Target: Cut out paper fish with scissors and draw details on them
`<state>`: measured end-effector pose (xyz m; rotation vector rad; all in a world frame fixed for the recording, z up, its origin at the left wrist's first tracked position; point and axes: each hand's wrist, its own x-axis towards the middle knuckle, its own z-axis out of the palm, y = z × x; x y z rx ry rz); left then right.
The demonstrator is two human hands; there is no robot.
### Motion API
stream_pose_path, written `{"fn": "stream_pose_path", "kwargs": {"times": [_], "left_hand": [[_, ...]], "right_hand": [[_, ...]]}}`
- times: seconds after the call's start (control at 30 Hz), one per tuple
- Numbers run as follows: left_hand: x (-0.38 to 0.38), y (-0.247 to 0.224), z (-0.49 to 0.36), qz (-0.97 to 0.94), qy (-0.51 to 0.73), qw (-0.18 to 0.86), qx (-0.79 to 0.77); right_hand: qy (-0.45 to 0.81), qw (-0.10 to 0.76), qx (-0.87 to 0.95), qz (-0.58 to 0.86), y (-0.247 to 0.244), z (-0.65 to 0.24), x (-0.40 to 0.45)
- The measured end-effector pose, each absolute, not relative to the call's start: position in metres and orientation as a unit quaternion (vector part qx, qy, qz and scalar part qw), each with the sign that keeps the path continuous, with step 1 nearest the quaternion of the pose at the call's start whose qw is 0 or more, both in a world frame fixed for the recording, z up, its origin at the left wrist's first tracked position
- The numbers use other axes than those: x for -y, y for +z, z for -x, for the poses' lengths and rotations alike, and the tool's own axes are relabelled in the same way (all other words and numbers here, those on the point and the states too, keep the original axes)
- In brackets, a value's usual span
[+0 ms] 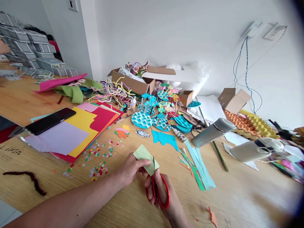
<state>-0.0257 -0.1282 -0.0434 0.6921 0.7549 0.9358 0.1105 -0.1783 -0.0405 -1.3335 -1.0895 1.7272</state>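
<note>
Between thumb and fingers, my left hand [133, 169] pinches a light green piece of paper [143, 153] with pencil lines drawn on it. My right hand [166, 193] grips red-handled scissors [165, 198], thumb and fingers through the loops. The scissor blades point away from me and lie at the paper's right edge; how far they cut into it I cannot make out. Just beyond the paper are blue paper offcuts [163, 139], a small drawn paper cutout [142, 133] and orange and yellow fish shapes [122, 132].
Coloured card sheets [57, 136] lie left under a black phone [51, 120], with confetti bits [98, 169] beside them. Paper strips [199, 167], a grey thermos [212, 131] and a white bottle [256, 149] stand or lie right. Pipe cleaners [114, 93] and a cardboard box [133, 82] sit behind.
</note>
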Motion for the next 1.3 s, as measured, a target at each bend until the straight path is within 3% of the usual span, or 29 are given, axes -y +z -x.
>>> {"fn": "stream_pose_path", "kwargs": {"times": [1.3], "left_hand": [[0.1259,-0.0391,0.0261,-0.335,0.433,0.749,-0.372]], "right_hand": [[0.605,0.292,0.493,0.553,-0.0344,-0.1130,0.1747]]}}
